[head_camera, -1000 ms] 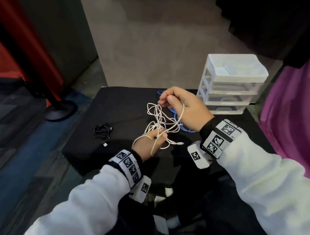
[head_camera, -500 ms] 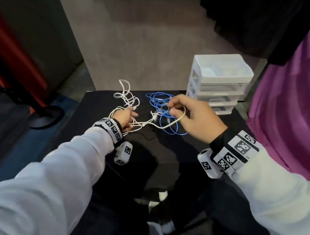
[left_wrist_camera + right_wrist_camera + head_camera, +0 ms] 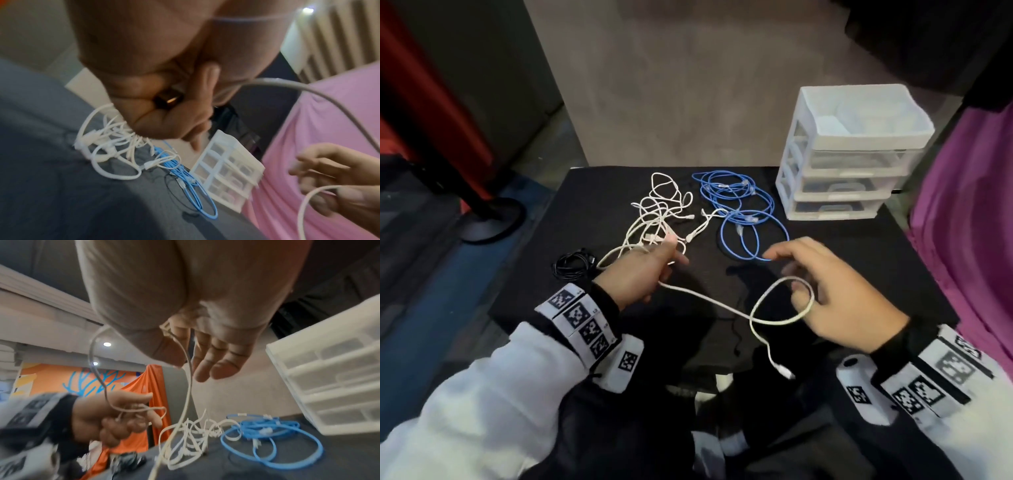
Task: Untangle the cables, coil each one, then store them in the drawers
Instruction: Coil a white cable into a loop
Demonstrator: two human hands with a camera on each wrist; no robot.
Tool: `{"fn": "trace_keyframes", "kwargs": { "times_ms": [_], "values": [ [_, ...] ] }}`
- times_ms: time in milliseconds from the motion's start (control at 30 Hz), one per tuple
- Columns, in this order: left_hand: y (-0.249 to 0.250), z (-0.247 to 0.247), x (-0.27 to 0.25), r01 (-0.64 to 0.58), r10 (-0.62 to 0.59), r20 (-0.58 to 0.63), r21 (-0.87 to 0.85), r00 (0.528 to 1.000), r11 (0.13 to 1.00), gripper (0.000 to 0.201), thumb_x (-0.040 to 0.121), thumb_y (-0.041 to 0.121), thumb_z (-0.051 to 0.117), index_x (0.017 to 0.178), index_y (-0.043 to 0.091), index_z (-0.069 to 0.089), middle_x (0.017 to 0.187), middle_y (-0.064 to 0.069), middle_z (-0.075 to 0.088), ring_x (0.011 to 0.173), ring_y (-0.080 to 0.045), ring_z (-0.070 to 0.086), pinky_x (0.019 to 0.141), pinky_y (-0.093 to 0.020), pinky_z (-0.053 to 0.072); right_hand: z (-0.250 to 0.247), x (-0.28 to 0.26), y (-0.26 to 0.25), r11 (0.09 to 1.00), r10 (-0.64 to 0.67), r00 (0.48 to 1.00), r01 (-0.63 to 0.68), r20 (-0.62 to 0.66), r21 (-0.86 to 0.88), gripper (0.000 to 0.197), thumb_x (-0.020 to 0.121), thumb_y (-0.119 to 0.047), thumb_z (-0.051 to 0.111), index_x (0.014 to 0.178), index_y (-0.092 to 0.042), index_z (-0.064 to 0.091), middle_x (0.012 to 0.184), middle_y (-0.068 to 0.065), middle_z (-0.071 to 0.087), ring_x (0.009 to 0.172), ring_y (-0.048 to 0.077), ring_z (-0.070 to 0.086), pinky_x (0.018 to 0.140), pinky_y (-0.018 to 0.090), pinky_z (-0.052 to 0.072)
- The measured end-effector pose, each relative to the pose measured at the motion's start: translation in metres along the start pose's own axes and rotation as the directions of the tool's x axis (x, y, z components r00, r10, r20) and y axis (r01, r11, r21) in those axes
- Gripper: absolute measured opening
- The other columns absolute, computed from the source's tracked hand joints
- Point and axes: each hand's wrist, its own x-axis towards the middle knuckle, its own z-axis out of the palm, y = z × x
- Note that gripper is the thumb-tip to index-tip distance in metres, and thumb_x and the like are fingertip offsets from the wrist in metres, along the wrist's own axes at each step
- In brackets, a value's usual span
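A tangle of white cable [image 3: 657, 212] lies on the black table [image 3: 859, 260], with a loosely coiled blue cable [image 3: 743, 205] to its right. My left hand [image 3: 650, 270] grips white strands at the tangle's near edge, fingers curled round them [image 3: 115, 418]. One white strand [image 3: 709, 298] runs from it to my right hand [image 3: 822, 284], which holds it in a loop pinched by the thumb [image 3: 337, 190]. The strand's plug end [image 3: 784, 371] hangs below that hand, over the table's near edge. The white drawer unit [image 3: 859, 137] stands at the far right corner, drawers closed.
A small coiled black cable [image 3: 573, 265] lies at the table's left edge, just beyond my left wrist. A pink cloth [image 3: 969, 212] hangs to the right of the table. A black stand base [image 3: 489, 219] sits on the floor to the left.
Both hands have drawn back toward the near edge. The white tangle now rests on the table, and one strand has been pulled out between the hands into a loop at my right hand.
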Motion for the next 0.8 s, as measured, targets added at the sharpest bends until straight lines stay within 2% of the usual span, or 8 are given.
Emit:
{"fn": "trace_keyframes", "kwargs": {
  "times_ms": [133, 333, 433, 500, 567, 633, 700, 800],
  "values": [
    [0.015, 0.001, -0.022, -0.118, 0.097, 0.067, 0.557, 0.993, 0.822, 0.059, 0.098, 0.069, 0.035, 0.1, 0.021, 0.069, 0.092, 0.005, 0.071, 0.098, -0.017, 0.067, 0.09, -0.03, 0.049, 0.013, -0.009, 0.007, 0.994, 0.037, 0.997, -0.029, 0.072, -0.109, 0.067, 0.069, 0.001, 0.043, 0.125, -0.03, 0.063, 0.116, -0.02, 0.061, 0.111, 0.009, 0.052, 0.101, 0.022, 0.041],
    [0.054, -0.002, -0.045, -0.114, 0.106, 0.043, 0.481, 0.993, 0.869, 0.092, 0.089, 0.084, 0.011, 0.1, 0.013, 0.069, 0.087, 0.0, 0.076, 0.097, -0.01, 0.065, 0.09, -0.025, 0.038, 0.004, 0.006, 0.003, 0.886, 0.219, 0.962, -0.126, 0.162, -0.447, 0.034, 0.088, -0.026, 0.068, 0.118, -0.04, 0.058, 0.107, -0.02, 0.059, 0.106, 0.014, 0.057, 0.091, 0.038, 0.052],
    [0.067, -0.008, -0.052, -0.133, 0.153, 0.0, 0.496, 0.988, 0.858, 0.069, 0.105, 0.061, 0.018, 0.101, 0.013, 0.067, 0.097, 0.003, 0.075, 0.099, -0.012, 0.062, 0.082, -0.014, 0.033, -0.008, 0.006, 0.001, 0.876, 0.302, 0.932, -0.188, 0.2, -0.445, 0.062, 0.082, -0.03, 0.073, 0.134, -0.048, 0.043, 0.115, -0.023, 0.051, 0.112, 0.013, 0.061, 0.092, 0.041, 0.054],
    [0.064, -0.013, -0.052, -0.183, 0.2, 0.029, 0.546, 0.979, 0.818, 0.037, 0.108, 0.042, 0.028, 0.115, 0.027, 0.062, 0.097, 0.006, 0.07, 0.098, -0.017, 0.064, 0.081, -0.024, 0.04, -0.019, 0.002, 0.002, 0.861, 0.33, 0.914, -0.189, 0.237, -0.472, 0.086, 0.071, -0.046, 0.084, 0.14, -0.053, 0.033, 0.119, -0.022, 0.05, 0.111, 0.011, 0.06, 0.093, 0.042, 0.054],
    [0.059, -0.019, -0.052, -0.21, 0.19, 0.097, 0.598, 0.977, 0.774, 0.025, 0.105, 0.039, 0.032, 0.105, 0.036, 0.057, 0.086, 0.011, 0.064, 0.089, -0.015, 0.064, 0.079, -0.031, 0.045, -0.031, -0.003, 0.003, 0.843, 0.381, 0.864, -0.179, 0.328, -0.507, 0.11, 0.05, -0.072, 0.086, 0.144, -0.055, 0.031, 0.125, -0.024, 0.052, 0.119, 0.007, 0.057, 0.102, 0.041, 0.05],
    [0.059, -0.024, -0.055, -0.227, 0.179, 0.139, 0.596, 0.974, 0.77, 0.028, 0.101, 0.049, 0.033, 0.098, 0.037, 0.057, 0.086, 0.011, 0.065, 0.088, -0.011, 0.063, 0.088, -0.039, 0.05, -0.041, -0.007, 0.001, 0.907, 0.326, 0.866, -0.173, 0.38, -0.383, 0.12, 0.039, -0.089, 0.08, 0.146, -0.053, 0.037, 0.132, -0.025, 0.053, 0.126, 0.001, 0.054, 0.111, 0.037, 0.045],
    [0.069, -0.021, -0.065, -0.287, 0.215, 0.192, 0.575, 0.958, 0.766, 0.031, 0.099, 0.055, 0.035, 0.094, 0.037, 0.059, 0.086, 0.011, 0.065, 0.088, -0.008, 0.062, 0.093, -0.041, 0.05, -0.043, -0.006, -0.016, 0.98, 0.175, 0.936, -0.135, 0.304, -0.148, 0.109, 0.048, -0.091, 0.076, 0.144, -0.046, 0.048, 0.134, -0.025, 0.056, 0.124, -0.003, 0.055, 0.112, 0.032, 0.045],
    [0.099, -0.003, -0.087, -0.386, 0.205, 0.368, 0.531, 0.907, 0.755, 0.027, 0.1, 0.051, 0.044, 0.091, 0.036, 0.064, 0.08, 0.016, 0.064, 0.083, -0.004, 0.061, 0.09, -0.035, 0.05, -0.029, 0.01, -0.053, 0.993, -0.092, 0.996, 0.091, 0.011, 0.073, 0.067, 0.088, -0.043, 0.076, 0.149, -0.037, 0.048, 0.14, -0.017, 0.056, 0.128, 0.006, 0.056, 0.107, 0.033, 0.048]
  ]
}}
